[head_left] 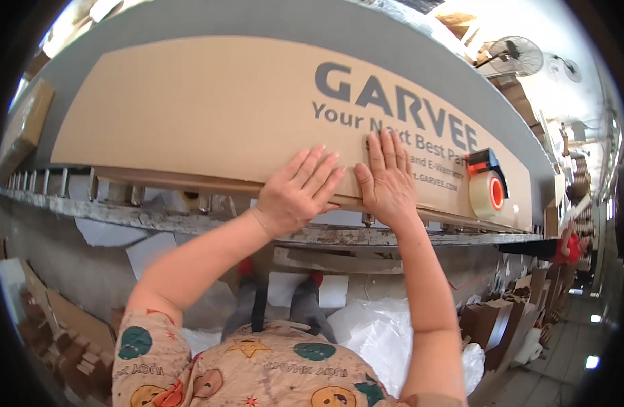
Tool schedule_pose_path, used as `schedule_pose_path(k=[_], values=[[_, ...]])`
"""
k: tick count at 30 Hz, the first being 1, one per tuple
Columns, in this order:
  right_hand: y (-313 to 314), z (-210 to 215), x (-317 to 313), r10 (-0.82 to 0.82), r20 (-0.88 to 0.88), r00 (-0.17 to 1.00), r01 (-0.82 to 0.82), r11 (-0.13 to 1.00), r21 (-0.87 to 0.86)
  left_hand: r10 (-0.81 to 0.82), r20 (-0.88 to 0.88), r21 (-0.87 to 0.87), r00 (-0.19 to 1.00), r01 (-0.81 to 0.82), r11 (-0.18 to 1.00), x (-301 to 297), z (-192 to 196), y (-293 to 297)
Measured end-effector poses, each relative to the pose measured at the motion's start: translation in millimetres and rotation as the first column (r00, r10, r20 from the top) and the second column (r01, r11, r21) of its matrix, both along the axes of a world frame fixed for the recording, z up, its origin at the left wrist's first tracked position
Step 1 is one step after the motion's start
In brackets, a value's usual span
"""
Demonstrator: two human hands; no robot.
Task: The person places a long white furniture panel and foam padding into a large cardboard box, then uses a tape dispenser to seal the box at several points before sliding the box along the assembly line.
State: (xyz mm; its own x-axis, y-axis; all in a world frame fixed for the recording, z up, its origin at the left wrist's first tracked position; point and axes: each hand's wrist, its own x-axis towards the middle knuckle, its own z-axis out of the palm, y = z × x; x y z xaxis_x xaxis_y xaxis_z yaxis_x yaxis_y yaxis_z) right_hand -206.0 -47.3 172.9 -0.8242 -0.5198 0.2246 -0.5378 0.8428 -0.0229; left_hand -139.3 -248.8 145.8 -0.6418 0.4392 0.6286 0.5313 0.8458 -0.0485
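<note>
A long brown cardboard box point(210, 108) with dark printing lies across the roller conveyor in front of me. My left hand point(298, 190) rests near the box's front edge, fingers stretched out over its top, palm down. Beside it, my right hand point(388, 173) lies flat on the top face, fingers pointing away and thumb apart. Neither hand holds anything. To the right of my right hand, a tape dispenser point(487, 183) with a roll of pale tape sits on the box near its right end.
Metal conveyor rollers point(137, 195) and a worn rail point(163, 220) run along the box's near side. Another carton point(28, 129) stands at the left. Clear plastic sheeting point(376, 339) lies near my legs. Flattened cardboard point(488, 322), a fan point(515, 55) and another person point(570, 247) are at the right.
</note>
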Motion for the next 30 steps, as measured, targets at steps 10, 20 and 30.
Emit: schedule_pose_path(k=[10, 20, 30], values=[[-63.2, -0.3, -154.3, -0.238, 0.200, 0.950, 0.226, 0.971, 0.080, 0.040, 0.019, 0.115, 0.999, -0.042, 0.992, 19.9, -17.9, 21.9], [-112.7, -0.8, -169.5, -0.119, 0.220, 0.968, 0.149, 0.981, -0.127, 0.075, 0.004, 0.041, 0.997, -0.075, 0.996, 16.5, -4.3, -16.6], [-4.0, 60.6, -88.5, 0.244, -0.227, 0.943, -0.324, 0.829, -0.456, 0.115, 0.211, -0.198, 0.971, -0.073, 0.978, 2.7, 12.7, -15.9]])
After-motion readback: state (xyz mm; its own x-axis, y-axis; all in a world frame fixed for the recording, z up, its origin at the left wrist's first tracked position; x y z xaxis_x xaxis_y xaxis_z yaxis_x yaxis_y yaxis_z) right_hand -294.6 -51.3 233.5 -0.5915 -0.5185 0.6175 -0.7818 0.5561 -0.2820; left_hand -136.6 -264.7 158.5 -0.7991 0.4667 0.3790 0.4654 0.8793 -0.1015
